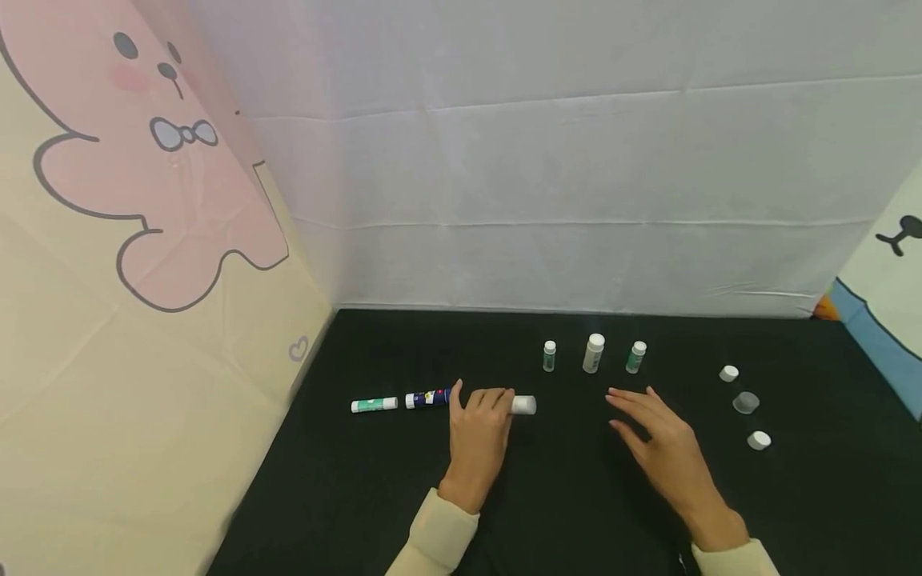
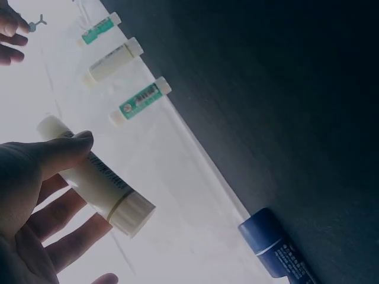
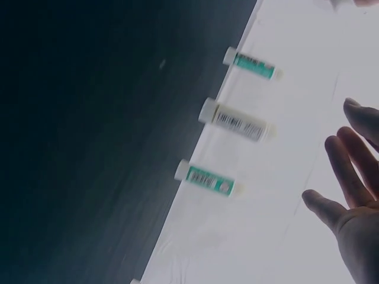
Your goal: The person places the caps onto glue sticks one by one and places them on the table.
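My left hand (image 1: pixel 479 432) holds a white glue stick (image 2: pixel 98 174) lying sideways, the thumb over one side and fingers under it; one end pokes out to the right in the head view. Just left of that hand a dark blue glue stick (image 1: pixel 426 398) lies flat, partly behind the fingers. A green and white glue stick (image 1: pixel 374 405) lies farther left. My right hand (image 1: pixel 666 452) hovers with fingers spread, holding nothing. Beyond it stand a small green glue stick (image 1: pixel 550 357), a larger white glue stick (image 1: pixel 594 354) and another green glue stick (image 1: pixel 636 358), all upright.
On the right of the black tabletop (image 1: pixel 562 512) lie a white cap (image 1: pixel 729 374), a translucent cap (image 1: pixel 746 402) and a second white cap (image 1: pixel 759 440). A white cloth (image 1: pixel 576 200) hangs behind the table, and a printed cloth (image 1: pixel 180 384) borders the left.
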`<state>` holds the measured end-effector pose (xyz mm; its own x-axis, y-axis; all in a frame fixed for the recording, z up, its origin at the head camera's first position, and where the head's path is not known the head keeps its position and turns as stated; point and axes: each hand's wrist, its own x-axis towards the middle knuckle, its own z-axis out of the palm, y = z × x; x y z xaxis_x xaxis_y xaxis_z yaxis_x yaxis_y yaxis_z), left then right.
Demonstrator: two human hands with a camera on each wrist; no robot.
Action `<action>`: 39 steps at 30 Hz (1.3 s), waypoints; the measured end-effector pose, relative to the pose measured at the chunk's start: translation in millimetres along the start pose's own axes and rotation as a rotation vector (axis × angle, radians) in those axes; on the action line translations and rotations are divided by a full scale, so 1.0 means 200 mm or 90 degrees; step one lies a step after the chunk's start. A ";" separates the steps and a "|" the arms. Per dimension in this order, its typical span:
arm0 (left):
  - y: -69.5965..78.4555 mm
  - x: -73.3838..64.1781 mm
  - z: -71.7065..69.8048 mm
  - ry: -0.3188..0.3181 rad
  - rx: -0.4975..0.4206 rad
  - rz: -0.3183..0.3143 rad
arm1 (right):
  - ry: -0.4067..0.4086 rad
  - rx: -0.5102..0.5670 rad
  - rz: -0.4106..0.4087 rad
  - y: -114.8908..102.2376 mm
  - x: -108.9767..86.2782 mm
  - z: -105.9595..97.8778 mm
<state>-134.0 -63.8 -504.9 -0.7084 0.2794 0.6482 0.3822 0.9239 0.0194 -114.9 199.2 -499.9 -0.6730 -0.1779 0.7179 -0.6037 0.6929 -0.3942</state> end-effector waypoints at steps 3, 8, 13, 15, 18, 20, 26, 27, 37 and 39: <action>-0.01 0.00 0.01 -0.006 0.002 -0.005 | -0.002 -0.025 0.020 0.04 -0.01 -0.03; -0.03 0.01 0.02 -0.021 -0.002 -0.016 | 0.010 -0.031 0.040 0.10 -0.04 -0.08; -0.04 0.01 0.04 -0.026 -0.010 -0.019 | 0.019 -0.038 0.060 0.15 -0.07 -0.13; -0.04 0.02 0.05 -0.033 -0.009 -0.019 | 0.021 -0.039 0.068 0.17 -0.08 -0.15; -0.05 0.03 0.06 -0.047 -0.004 -0.021 | 0.021 -0.041 0.079 0.20 -0.10 -0.17; -0.05 0.03 0.07 -0.052 0.000 -0.020 | 0.018 -0.054 0.091 0.22 -0.11 -0.19; -0.05 0.04 0.10 -0.045 0.003 -0.012 | 0.012 -0.099 0.124 0.28 -0.15 -0.24; -0.05 0.05 0.10 -0.045 0.003 -0.011 | 0.013 -0.101 0.126 0.29 -0.15 -0.25; -0.03 0.07 0.13 -0.080 0.016 -0.007 | 0.006 -0.138 0.152 0.37 -0.20 -0.32; -0.03 0.07 0.14 -0.088 0.021 -0.004 | -0.001 -0.142 0.162 0.39 -0.20 -0.34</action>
<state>-163.1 -59.0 -516.3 -0.7865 0.3054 0.5368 0.3599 0.9330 -0.0035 -105.6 307.0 -521.4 -0.7909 0.0193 0.6117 -0.3083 0.8509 -0.4254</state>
